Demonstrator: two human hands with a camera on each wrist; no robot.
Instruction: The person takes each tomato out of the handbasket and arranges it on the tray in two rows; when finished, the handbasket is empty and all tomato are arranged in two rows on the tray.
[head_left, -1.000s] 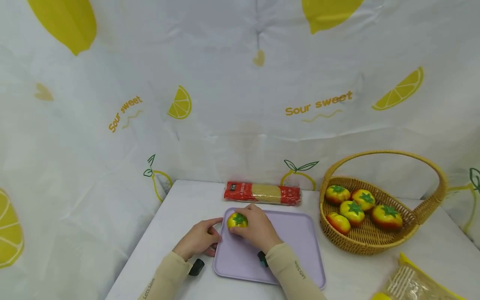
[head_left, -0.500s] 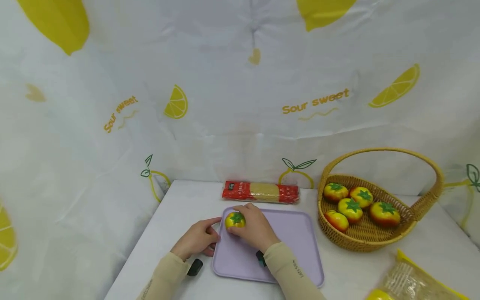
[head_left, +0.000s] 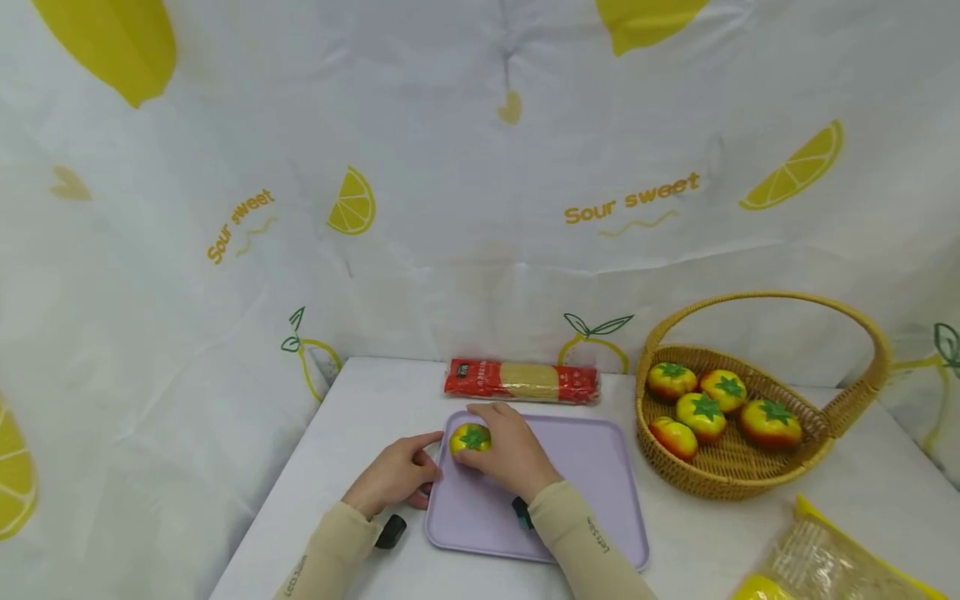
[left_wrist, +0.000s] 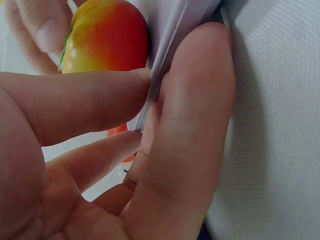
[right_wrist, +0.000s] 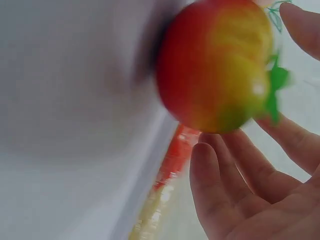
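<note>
In the head view my right hand (head_left: 513,446) curves its thumb and fingers around a yellow-red toy tomato (head_left: 471,438) with a green star-shaped top. The tomato sits at the left end of a lilac tray (head_left: 585,492). In the right wrist view, fingertips (right_wrist: 204,155) lie along one side of the tomato (right_wrist: 210,70), and the thumb is near its leafy top. My left hand (head_left: 393,475) pinches the tray's left edge. The left wrist view shows its fingers on both faces of the tray rim (left_wrist: 167,40), close to the tomato (left_wrist: 112,37).
A wicker basket (head_left: 731,485) holding several similar toy tomatoes stands at the right. Behind the tray lies a red-and-yellow noodle packet (head_left: 525,381). A clear bag with yellow edges (head_left: 832,558) lies front right. A lemon-print cloth (head_left: 480,183) hangs behind the white table.
The head view has shifted slightly. Both hands, the tomato and the tray keep the same places relative to one another.
</note>
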